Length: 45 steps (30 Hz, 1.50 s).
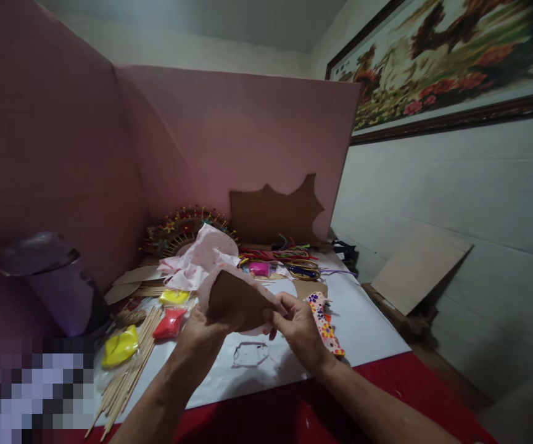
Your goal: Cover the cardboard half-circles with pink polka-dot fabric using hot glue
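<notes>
Well, the biggest thing before you is the tall pink screen [243, 129], standing behind the table and along its left side. A big framed picture [433, 74] hangs on the wall at the right. White paper [368, 320] lies over the table, with red cloth [387, 388] showing along the near edge. At the back, a brown board [273, 213] with a jagged edge stands up against the screen. A pale flat board [421, 268] leans on the right wall, and a bin [63, 296] is at the left. A round thing with many colored tips [181, 228] sits at the back left, partly behind a crumpled pale pink cloth [204, 256]. Thin wooden sticks [132, 364] lie in a bunch at the left. The brown card [239, 302] is up over the middle of the paper, between your hands, with pale stuff showing around its edge. Your left hand [208, 324] is closed on its left end, and your right hand [294, 317] pinches its right end between thumb and fingers. Just past your right hand is a flowery piece [326, 327]. Near your left arm are a red bag [169, 323] and a yellow bag [121, 346]. Gold-handled scissors [306, 269] lie farther back.
</notes>
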{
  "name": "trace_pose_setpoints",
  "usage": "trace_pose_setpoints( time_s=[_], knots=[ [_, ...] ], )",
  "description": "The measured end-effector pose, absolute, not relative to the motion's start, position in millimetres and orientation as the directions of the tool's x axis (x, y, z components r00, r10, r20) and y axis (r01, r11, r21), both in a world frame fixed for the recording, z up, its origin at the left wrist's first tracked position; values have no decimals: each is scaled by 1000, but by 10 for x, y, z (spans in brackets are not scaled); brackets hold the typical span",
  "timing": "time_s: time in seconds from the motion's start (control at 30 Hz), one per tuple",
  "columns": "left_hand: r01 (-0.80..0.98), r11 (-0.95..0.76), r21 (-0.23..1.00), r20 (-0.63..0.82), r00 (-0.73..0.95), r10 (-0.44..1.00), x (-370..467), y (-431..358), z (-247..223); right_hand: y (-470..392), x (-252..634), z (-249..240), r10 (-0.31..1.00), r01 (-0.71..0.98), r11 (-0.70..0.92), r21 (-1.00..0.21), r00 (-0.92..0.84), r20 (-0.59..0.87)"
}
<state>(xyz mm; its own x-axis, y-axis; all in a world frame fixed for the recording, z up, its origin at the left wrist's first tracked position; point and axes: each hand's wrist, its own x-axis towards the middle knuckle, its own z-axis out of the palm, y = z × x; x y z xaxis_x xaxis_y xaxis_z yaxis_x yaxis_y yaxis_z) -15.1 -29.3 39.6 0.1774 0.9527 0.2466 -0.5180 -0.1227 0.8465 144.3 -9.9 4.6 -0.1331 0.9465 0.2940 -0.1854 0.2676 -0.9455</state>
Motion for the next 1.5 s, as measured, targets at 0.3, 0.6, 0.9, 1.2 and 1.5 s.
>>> trace_pose_setpoints(
  time_s=[0.3, 0.6, 0.9, 1.2, 1.5],
  knots=[
    [-609, -85, 789, 142, 46, 989, -189, -217, 358, -79, 1422, 37, 926, -235, 279, -931, -191, 326],
    [-631, -110, 768, 168, 33, 985, -206, -206, 374, -29, 1418, 7, 958, -261, 171, -950, -182, 223],
    [-635, -132, 762, 188, 21, 982, -205, -199, 359, -65, 1396, 1, 974, -197, 156, -968, -134, 184],
    [-633, -142, 761, 154, -38, 987, -194, -191, 338, -68, 1381, -43, 971, -120, 218, -968, -76, 228],
    [-598, -203, 775, 192, -83, 978, -178, -235, 405, -80, 1414, 6, 955, -16, 285, -958, -81, 285]
  ],
)
